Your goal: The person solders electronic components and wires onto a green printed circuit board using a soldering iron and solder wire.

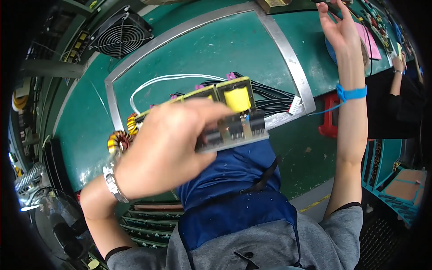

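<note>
My left hand (173, 130), blurred by motion, is closed on a power-supply circuit board (245, 82) at the table's near edge. The board is tilted, showing a yellow-wrapped transformer (237, 100) and a grey metal heat-sink strip (238, 141) with black components along it. Part of the board is hidden behind the hand. Black wires run from it to a white connector (294, 105), and white wires (166, 77) loop behind it. A copper-wound ring coil (119, 141) is beside my left wrist. My right hand (339, 27) reaches to the far right, fingers apart, their tips partly cut off by the frame edge.
A metal frame (281, 45) borders part of the green tabletop (216, 49). A black fan with a wire guard (121, 38) stands at the back left. A blue wrist strap (353, 93) with its cord is on my right arm. At far right is another person's hand (398, 64).
</note>
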`<action>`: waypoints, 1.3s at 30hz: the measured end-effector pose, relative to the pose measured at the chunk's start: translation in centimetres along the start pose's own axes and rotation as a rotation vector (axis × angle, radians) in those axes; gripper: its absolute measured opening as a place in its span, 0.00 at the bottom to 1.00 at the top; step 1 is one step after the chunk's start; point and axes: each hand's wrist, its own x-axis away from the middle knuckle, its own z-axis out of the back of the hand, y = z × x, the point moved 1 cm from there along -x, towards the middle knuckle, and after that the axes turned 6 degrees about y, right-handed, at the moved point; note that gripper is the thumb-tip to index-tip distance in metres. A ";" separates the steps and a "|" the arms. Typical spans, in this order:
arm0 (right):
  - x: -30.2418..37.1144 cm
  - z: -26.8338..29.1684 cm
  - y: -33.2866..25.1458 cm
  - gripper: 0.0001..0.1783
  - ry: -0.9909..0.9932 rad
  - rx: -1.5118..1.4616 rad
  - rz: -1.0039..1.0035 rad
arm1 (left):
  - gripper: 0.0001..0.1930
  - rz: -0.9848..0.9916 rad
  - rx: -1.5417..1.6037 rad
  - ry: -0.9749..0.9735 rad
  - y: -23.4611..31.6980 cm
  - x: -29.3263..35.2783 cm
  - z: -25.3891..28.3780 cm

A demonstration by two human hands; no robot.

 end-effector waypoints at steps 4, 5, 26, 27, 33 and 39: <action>-7.1 2.7 1.0 0.29 -0.016 0.036 0.256 | 0.15 0.151 0.100 -0.185 -1.0 -3.2 2.8; -8.9 3.8 0.2 0.26 0.009 0.091 0.253 | 0.14 0.147 0.180 -0.211 -1.7 -3.6 3.2; 18.1 -4.1 12.5 0.34 -0.466 1.005 0.866 | 0.13 0.325 0.513 -0.322 -6.1 -6.2 7.0; 18.0 -4.2 12.7 0.34 -0.469 1.006 0.865 | 0.13 0.299 0.489 -0.318 -6.1 -6.1 7.0; 18.2 -4.8 12.5 0.32 -0.468 1.090 0.971 | 0.13 0.261 0.474 -0.314 -6.5 -6.1 7.1; 18.6 -4.7 12.1 0.30 -0.481 1.084 1.009 | 0.11 0.237 0.430 -0.306 -6.1 -5.9 6.8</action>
